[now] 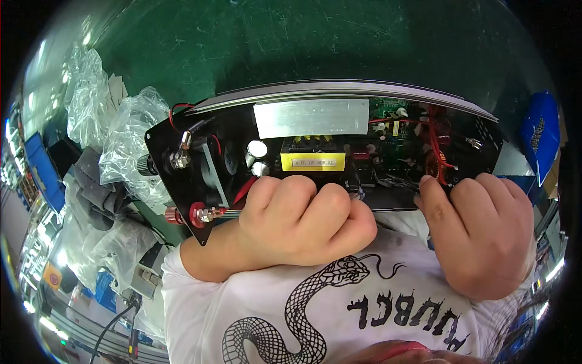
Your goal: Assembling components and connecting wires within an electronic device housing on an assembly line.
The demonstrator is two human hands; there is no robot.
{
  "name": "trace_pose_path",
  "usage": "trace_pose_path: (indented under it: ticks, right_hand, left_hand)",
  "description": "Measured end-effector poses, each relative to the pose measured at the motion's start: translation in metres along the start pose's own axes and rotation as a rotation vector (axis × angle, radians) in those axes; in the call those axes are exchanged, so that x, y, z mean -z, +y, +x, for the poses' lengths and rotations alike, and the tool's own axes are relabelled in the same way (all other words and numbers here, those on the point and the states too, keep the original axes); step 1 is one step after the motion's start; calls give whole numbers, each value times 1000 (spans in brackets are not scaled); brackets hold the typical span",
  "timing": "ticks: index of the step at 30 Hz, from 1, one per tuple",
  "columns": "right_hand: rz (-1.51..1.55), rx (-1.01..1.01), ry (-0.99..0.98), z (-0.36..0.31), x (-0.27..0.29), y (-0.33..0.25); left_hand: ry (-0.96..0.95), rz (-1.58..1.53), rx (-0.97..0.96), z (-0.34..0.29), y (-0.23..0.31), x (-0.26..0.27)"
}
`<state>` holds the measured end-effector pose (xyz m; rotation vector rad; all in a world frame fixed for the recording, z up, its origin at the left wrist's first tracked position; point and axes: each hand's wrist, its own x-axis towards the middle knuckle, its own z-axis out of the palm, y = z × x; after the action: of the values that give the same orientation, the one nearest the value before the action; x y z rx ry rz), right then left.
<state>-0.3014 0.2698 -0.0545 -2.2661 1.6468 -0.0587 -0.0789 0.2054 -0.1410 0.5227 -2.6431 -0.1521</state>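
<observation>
Black metal chassis (183, 189), its innards exposed, lies between the green tabletop (291, 48) and the person's white shirt (336, 303), with the yellow-banded transformer (313, 161) near its middle. Just below the transformer, the left hand (309, 221) is clenched, knuckles upward; whether its curled fingers grip anything cannot be told. Right of the transformer, the right hand (479, 236) has bent fingers, the index tip close to the red wires (434, 145); it is perhaps pinching one of the dark leads (395, 181), though the view is too poor to be sure. Good handling here would have the left hand steady the chassis while the right works lightly, without tugging any connection. Both palms are hidden, the left fist covers the near edge below the transformer, and the dark parts right of it blend together.
</observation>
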Motion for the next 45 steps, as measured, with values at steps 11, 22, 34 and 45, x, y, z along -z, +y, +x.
trace_pose_path:
  ticks: [11, 22, 34, 45]
  right_hand:
    - [-34, -37, -56, 4, 3, 2]
    - [26, -51, -62, -3, 7, 7]
    - [33, -64, -126, -6, 10, -5]
    - [-130, 89, 97, -2, 6, -8]
  left_hand:
    - [15, 24, -15, 0, 0, -1]
    - [55, 28, 5, 0, 0, -4]
    - [74, 23, 8, -1, 1, -5]
    - [113, 50, -5, -3, 0, -6]
